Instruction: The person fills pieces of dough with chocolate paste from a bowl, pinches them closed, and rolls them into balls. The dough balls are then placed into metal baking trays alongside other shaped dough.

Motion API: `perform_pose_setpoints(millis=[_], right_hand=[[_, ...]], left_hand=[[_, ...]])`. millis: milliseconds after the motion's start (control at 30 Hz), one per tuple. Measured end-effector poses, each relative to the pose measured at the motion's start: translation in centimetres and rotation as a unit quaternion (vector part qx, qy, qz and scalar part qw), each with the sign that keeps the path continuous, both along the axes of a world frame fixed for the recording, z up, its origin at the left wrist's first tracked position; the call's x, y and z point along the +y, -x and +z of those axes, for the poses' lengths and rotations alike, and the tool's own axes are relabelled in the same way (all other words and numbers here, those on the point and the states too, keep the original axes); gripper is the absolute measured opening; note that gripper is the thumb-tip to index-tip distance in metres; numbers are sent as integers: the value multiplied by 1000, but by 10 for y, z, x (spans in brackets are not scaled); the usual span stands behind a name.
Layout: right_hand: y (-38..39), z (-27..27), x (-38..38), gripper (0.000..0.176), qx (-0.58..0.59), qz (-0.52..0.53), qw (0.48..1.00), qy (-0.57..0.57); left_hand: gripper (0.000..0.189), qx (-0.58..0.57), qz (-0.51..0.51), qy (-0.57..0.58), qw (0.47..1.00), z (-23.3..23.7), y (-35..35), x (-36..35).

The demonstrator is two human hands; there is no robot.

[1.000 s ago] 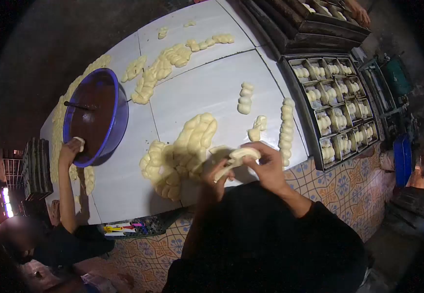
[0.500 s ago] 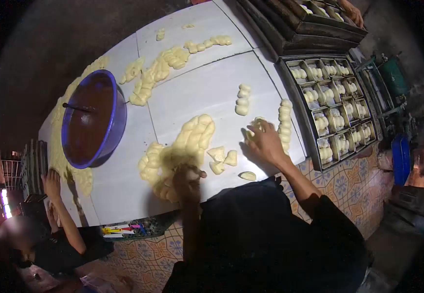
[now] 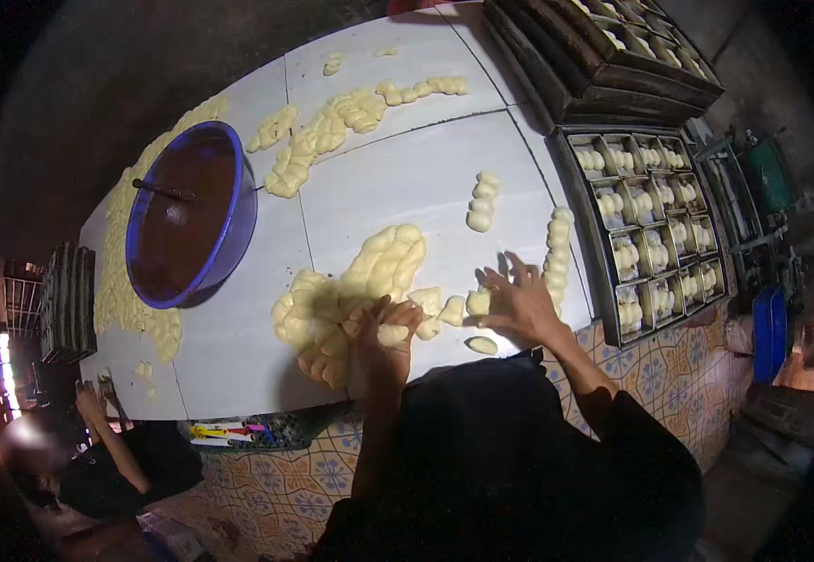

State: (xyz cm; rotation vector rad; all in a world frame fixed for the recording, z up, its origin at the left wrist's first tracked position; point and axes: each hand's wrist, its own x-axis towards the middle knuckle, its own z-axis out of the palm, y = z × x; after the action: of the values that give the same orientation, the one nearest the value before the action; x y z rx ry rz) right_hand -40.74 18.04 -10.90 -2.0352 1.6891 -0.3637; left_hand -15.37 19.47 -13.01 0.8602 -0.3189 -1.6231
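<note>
"Cream dough piece (image 3: 391, 334), smooth, soft-looking. Where?"
"In the left hand (image 3: 377, 352), fingers curled round it, near the dough heap (image 3: 384, 263) on the tabletop (image 3: 407, 173)."
"Right hand (image 3: 529, 305)?"
"Open, fingers spread by a dough lump (image 3: 478, 302); contact unclear."
"Step?"
"Handling loose pieces, I'd judge. Next grip calls for light fingers, no squashing."

Smooth, softly shining dough (image 3: 388, 262); glossy blue plastic basin (image 3: 243, 201); dark, worn metal tray (image 3: 606, 267); shiny white tabletop (image 3: 407, 178).
</note>
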Motion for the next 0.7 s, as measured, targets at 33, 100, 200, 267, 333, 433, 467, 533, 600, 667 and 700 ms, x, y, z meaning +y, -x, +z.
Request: perform_pose_setpoints(millis=[33,100,200,267,333,433,467,533,600,667,700], right_hand=[[-4,7,-2,78,56,-15,996,61],[-22,26,3,61,-80,-50,993,69],[-64,36,-1,49,-345,-10,938,36],[-86,33,2,40,-388,35,919,65],[-94,37,-1,35,-409,26,910,69],[-88,55,-13,31,-428,25,895,123],[-85,63,-13,27,-426,21,903,58],[-87,53,-20,26,-376,49,923,68],[-94,51,-29,27,-408,27,911,48],[-102,48,-36,29,-423,150,892,62],[-109,44,-37,30,-433,206,875,68]], left_hand=[[51,27,-5,21,999,-4,1,-3],[56,47,-6,69,996,-5,3,-4],[58,76,17,82,994,21,37,-17],[59,9,-8,127,992,28,50,-13],[50,-42,25,165,985,33,56,-10],[32,-342,4,168,925,61,36,-7],[23,-405,35,159,900,71,36,-5],[24,-336,103,119,928,60,41,-2],[21,-349,117,62,928,71,39,-2],[19,-140,43,51,988,53,27,-2],[19,-35,3,46,998,51,19,-2]])
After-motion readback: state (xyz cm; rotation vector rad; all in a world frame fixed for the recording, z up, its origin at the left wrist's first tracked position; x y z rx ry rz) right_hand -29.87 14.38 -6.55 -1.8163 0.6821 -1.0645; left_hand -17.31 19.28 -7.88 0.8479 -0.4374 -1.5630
